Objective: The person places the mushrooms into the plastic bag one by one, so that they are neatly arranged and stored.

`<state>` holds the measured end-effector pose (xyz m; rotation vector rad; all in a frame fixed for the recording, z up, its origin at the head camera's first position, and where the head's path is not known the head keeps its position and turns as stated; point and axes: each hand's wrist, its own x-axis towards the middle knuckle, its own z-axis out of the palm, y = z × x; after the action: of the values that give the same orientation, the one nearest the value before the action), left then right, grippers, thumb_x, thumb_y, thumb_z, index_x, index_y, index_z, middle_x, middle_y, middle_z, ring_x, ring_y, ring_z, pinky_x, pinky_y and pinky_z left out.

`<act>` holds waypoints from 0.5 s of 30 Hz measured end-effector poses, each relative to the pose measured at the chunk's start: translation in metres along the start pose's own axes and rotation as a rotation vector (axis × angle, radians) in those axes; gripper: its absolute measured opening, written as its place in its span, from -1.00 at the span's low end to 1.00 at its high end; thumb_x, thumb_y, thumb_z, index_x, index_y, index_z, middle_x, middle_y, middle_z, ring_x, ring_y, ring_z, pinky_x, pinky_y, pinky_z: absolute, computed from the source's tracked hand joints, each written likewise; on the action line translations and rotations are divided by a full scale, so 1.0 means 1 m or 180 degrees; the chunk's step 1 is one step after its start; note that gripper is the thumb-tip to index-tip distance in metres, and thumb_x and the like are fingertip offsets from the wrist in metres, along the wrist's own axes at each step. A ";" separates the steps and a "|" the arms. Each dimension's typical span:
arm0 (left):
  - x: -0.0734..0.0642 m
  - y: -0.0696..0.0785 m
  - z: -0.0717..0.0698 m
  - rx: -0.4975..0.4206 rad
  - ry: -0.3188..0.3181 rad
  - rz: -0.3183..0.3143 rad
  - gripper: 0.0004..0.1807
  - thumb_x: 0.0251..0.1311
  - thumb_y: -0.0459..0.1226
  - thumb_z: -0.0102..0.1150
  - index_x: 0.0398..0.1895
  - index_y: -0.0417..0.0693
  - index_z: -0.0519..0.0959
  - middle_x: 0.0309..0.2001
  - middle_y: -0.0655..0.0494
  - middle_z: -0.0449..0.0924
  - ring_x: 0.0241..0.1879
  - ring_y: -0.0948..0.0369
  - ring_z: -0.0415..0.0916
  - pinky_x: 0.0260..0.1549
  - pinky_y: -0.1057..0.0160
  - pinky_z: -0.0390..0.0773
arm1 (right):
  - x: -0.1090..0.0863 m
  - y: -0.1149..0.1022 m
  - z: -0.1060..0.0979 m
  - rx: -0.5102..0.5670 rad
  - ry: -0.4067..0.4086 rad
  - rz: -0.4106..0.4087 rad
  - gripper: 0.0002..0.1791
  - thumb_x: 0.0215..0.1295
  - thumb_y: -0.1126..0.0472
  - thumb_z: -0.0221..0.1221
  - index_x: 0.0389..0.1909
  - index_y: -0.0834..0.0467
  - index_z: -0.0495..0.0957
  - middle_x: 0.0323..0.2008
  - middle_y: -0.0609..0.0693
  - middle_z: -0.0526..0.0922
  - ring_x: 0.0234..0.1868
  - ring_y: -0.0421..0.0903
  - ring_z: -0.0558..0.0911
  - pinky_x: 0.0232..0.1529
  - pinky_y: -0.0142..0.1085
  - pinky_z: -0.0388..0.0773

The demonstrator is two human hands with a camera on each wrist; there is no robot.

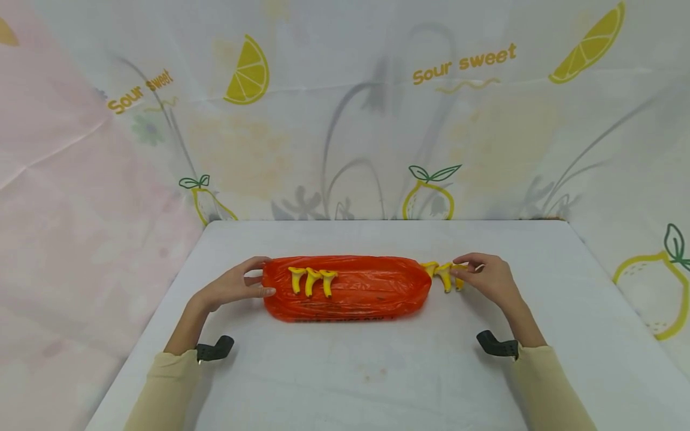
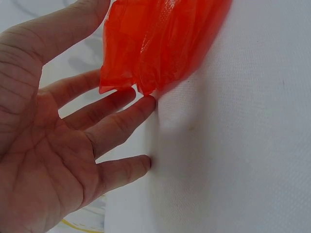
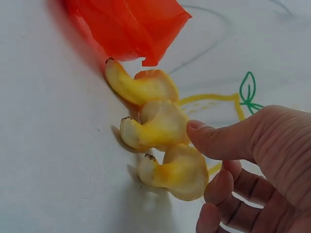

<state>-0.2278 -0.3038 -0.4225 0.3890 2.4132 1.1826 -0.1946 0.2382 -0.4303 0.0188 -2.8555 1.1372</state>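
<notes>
A long red plastic bag (image 1: 356,293) lies across the white table. Three small yellow mushrooms, one of them the leftmost mushroom (image 1: 296,279), rest in a row on its left half. My left hand (image 1: 237,284) is at the bag's left end; the fingertips (image 2: 148,103) touch its crumpled edge and the thumb lies along the near side. Beyond the right end, three more yellow mushrooms (image 3: 155,126) with flared caps stand side by side on the table. My right hand (image 1: 487,276) is beside them, thumb tip at the middle one's cap and bent fingers by the nearest mushroom (image 3: 180,172).
The white table (image 1: 345,371) stretches in front of the bag toward me. A hanging cloth (image 1: 334,120) printed with lemons and words rises behind the table's far edge. Black wrist devices (image 1: 215,348) sit on both forearms, above pale yellow sleeves (image 1: 167,389).
</notes>
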 end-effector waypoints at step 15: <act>0.000 -0.001 0.000 -0.0019 -0.0013 -0.0008 -0.10 0.13 -0.04 0.38 0.46 -0.11 0.16 0.45 -0.22 0.13 0.36 -0.31 0.18 0.10 -0.19 0.47 | 0.004 0.004 0.000 -0.0020 0.0055 0.0067 -0.68 0.18 0.14 0.40 -0.12 0.26 0.69 -0.48 0.00 0.46 -0.36 -0.01 0.42 -0.48 -0.31 0.28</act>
<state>-0.2280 -0.3044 -0.4238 0.3859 2.4055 1.1864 -0.1990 0.2414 -0.4329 -0.0216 -2.8508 1.1264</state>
